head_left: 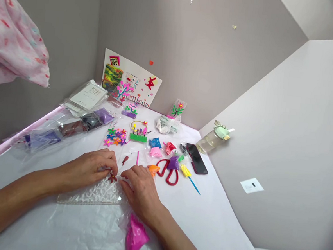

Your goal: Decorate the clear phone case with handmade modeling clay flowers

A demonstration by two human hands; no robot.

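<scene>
A small dark red clay flower (pixel 112 178) lies over a clear textured board (pixel 89 197). My left hand (pixel 93 169) has its fingers bent down and its fingertips pressed together at the flower's upper edge. Just right of the flower is my right hand (pixel 141 187), palm down over the board's right end, thumb and index finger apart with nothing visible between them. Beyond the hands lies a little dark red piece of clay (pixel 125 160). Several colourful clay flowers (pixel 115 136) sit in rows on a clear sheet behind my left hand.
Red-handled scissors (pixel 172 177), a purple clay packet (pixel 174 163), a blue stick (pixel 194 186) and a phone (pixel 197 159) lie to the right. A pink clay packet (pixel 135 238) is near the front. A bottle (pixel 212 141) stands by the wall; bagged clay (pixel 44 140) lies left.
</scene>
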